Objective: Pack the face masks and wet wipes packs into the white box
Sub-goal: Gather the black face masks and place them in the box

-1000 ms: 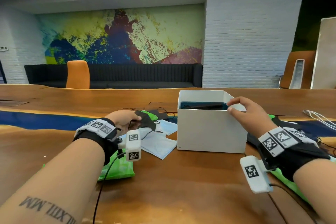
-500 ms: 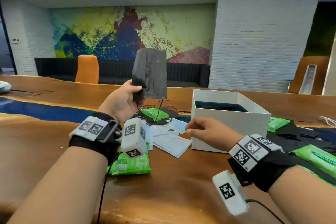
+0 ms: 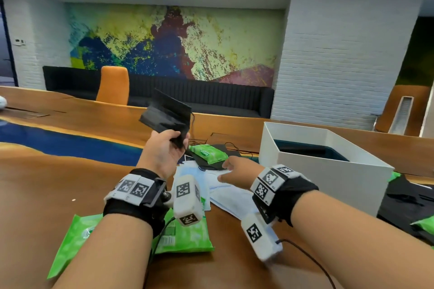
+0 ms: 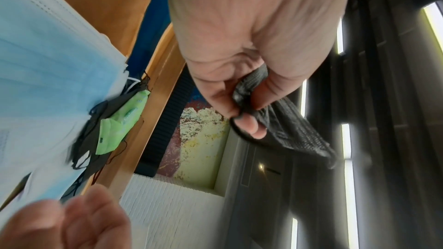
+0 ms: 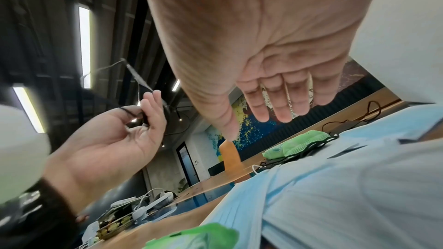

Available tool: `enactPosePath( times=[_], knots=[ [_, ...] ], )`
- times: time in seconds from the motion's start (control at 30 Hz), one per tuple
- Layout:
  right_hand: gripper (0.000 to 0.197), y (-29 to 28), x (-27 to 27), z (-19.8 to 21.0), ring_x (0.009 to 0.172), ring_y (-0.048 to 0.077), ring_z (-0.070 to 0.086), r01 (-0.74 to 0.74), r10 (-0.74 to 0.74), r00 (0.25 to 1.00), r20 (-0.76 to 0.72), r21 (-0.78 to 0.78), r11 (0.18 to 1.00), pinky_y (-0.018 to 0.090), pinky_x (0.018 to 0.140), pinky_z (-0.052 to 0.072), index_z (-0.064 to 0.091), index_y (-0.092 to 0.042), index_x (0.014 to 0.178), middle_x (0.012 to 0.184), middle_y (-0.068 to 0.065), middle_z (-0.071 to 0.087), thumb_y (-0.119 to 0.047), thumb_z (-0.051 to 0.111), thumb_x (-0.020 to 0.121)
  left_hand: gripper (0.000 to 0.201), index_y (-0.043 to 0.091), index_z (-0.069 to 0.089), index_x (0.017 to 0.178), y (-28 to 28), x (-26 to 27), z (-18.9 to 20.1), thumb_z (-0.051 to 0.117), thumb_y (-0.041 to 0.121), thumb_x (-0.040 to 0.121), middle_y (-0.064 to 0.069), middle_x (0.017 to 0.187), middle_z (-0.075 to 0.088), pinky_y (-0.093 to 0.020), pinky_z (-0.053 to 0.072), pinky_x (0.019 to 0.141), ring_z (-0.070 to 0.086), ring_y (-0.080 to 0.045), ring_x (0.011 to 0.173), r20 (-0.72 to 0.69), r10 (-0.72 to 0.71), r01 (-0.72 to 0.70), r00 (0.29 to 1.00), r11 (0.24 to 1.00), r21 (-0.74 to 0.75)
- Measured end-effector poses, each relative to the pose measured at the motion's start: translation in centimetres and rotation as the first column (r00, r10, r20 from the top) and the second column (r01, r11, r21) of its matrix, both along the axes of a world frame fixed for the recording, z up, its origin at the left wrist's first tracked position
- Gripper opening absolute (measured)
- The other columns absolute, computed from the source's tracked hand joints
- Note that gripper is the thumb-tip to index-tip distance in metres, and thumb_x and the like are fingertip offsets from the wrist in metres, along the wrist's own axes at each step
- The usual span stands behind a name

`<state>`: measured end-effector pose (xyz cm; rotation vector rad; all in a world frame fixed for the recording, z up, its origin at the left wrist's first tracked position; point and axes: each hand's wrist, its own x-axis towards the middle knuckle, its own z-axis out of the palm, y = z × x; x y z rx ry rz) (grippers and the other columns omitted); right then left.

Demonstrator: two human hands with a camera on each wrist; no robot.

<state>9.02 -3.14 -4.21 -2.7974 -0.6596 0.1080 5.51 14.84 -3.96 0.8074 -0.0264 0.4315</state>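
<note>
My left hand (image 3: 168,145) pinches a black face mask (image 3: 167,115) by one end and holds it up above the table; in the left wrist view the fingertips clamp the black face mask (image 4: 285,126). My right hand (image 3: 237,170) hovers with relaxed, straight fingers just over the pale blue masks (image 3: 231,192), holding nothing. In the right wrist view the blue masks (image 5: 335,186) lie right under the palm. The white box (image 3: 328,171) stands open at the right with a dark item inside. A green wet wipes pack (image 3: 207,152) lies on black masks behind the blue ones.
More green wipes packs (image 3: 185,234) lie under my left wrist, another (image 3: 424,224) at the far right on black masks (image 3: 408,202). The long wooden table (image 3: 47,183) has a blue strip. An orange chair (image 3: 114,84) and a black sofa stand behind it.
The left hand lifted the black mask from the pile, then lowered and tilted it. The right hand left the box's rim and moved left over the blue masks.
</note>
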Motion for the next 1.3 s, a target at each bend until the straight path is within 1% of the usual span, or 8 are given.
enactPosePath(
  times=[0.17, 0.3, 0.5, 0.6, 0.8, 0.93, 1.13, 1.3],
  knots=[
    [0.034, 3.6, 3.2, 0.1, 0.092, 0.021, 0.059, 0.047, -0.048, 0.999, -0.008, -0.123, 0.991, 0.029, 0.068, 0.047, 0.058, -0.009, 0.107, 0.106, 0.007, 0.061, -0.039, 0.055, 0.090, 0.036, 0.004, 0.041, 0.128, 1.2, 0.7, -1.5, 0.037, -0.010, 0.095, -0.014, 0.100, 0.061, -0.027, 0.057, 0.061, 0.065, -0.024, 0.082, 0.031, 0.058, -0.059, 0.998, 0.997, 0.045],
    [0.054, 5.6, 5.1, -0.5, 0.123, 0.026, 0.050, 0.045, -0.055, 0.998, -0.042, -0.206, 0.977, 0.032, 0.098, 0.041, 0.046, -0.008, 0.135, 0.136, 0.011, 0.051, -0.039, 0.055, 0.091, 0.031, 0.016, 0.052, 0.105, 0.9, 0.0, -1.3, 0.038, -0.010, 0.095, -0.002, 0.090, 0.069, -0.026, 0.054, 0.065, 0.066, -0.018, 0.078, 0.061, 0.035, -0.039, 0.998, 0.997, 0.071],
    [0.073, 6.5, 6.5, -1.3, 0.142, 0.027, 0.023, -0.009, -0.049, 0.991, -0.126, -0.423, 0.906, 0.036, 0.111, 0.025, 0.015, -0.019, 0.152, 0.156, 0.007, 0.022, -0.049, 0.047, 0.093, 0.036, 0.021, 0.051, 0.099, 1.3, 0.2, -1.5, 0.038, -0.012, 0.095, 0.001, 0.097, 0.063, -0.021, 0.056, 0.058, 0.064, -0.019, 0.086, 0.040, 0.080, -0.084, 0.996, 0.992, 0.097],
    [0.071, 6.5, 6.7, -1.3, 0.141, 0.027, 0.027, -0.022, -0.056, 0.986, -0.155, -0.461, 0.887, 0.036, 0.110, 0.026, 0.018, -0.016, 0.151, 0.155, 0.008, 0.025, -0.052, 0.042, 0.095, 0.035, 0.020, 0.048, 0.102, 1.4, 0.5, -1.7, 0.040, -0.013, 0.093, -0.002, 0.102, 0.063, -0.024, 0.057, 0.060, 0.065, -0.019, 0.085, 0.003, 0.101, -0.100, 0.995, 0.984, 0.147],
    [0.062, 6.3, 5.8, -1.5, 0.127, 0.024, 0.046, -0.015, -0.048, 0.991, -0.127, -0.457, 0.889, 0.030, 0.096, 0.038, 0.036, -0.013, 0.143, 0.141, 0.008, 0.045, -0.050, 0.044, 0.094, 0.034, 0.012, 0.043, 0.113, 1.7, 0.9, -2.0, 0.040, -0.014, 0.091, -0.015, 0.113, 0.058, -0.022, 0.055, 0.054, 0.064, -0.024, 0.085, -0.069, 0.158, -0.141, 0.985, 0.969, 0.202],
    [0.058, 5.8, 4.5, -1.4, 0.118, 0.023, 0.052, -0.045, -0.008, 0.993, -0.118, -0.442, 0.896, 0.029, 0.092, 0.040, 0.047, -0.013, 0.135, 0.134, 0.007, 0.053, -0.053, 0.044, 0.093, 0.032, 0.015, 0.044, 0.104, 1.9, 0.7, -2.1, 0.041, -0.013, 0.089, -0.018, 0.119, 0.056, -0.022, 0.053, 0.052, 0.063, -0.026, 0.088, -0.128, 0.197, -0.164, 0.972, 0.959, 0.231],
    [0.053, 4.6, 3.6, -1.4, 0.094, 0.020, 0.069, -0.025, -0.028, 0.981, -0.192, -0.271, 0.962, 0.034, 0.088, 0.054, 0.062, -0.011, 0.113, 0.097, 0.003, 0.074, -0.056, 0.050, 0.088, 0.037, 0.012, 0.038, 0.115, 1.3, 0.1, -2.1, 0.042, -0.013, 0.090, -0.010, 0.102, 0.055, -0.026, 0.057, 0.056, 0.063, -0.022, 0.080, -0.188, 0.207, -0.146, 0.960, 0.945, 0.292],
    [0.048, 4.4, 3.6, 0.2, 0.083, 0.019, 0.058, 0.062, -0.069, 0.996, -0.052, -0.125, 0.990, 0.023, 0.060, 0.043, 0.054, -0.008, 0.111, 0.087, 0.000, 0.061, -0.050, 0.057, 0.087, 0.057, 0.019, 0.035, 0.133, 1.0, -0.2, -2.1, 0.038, -0.015, 0.087, -0.010, 0.114, 0.048, -0.020, 0.052, 0.047, 0.057, -0.022, 0.085, -0.287, 0.215, -0.105, 0.934, 0.930, 0.353]
  ],
)
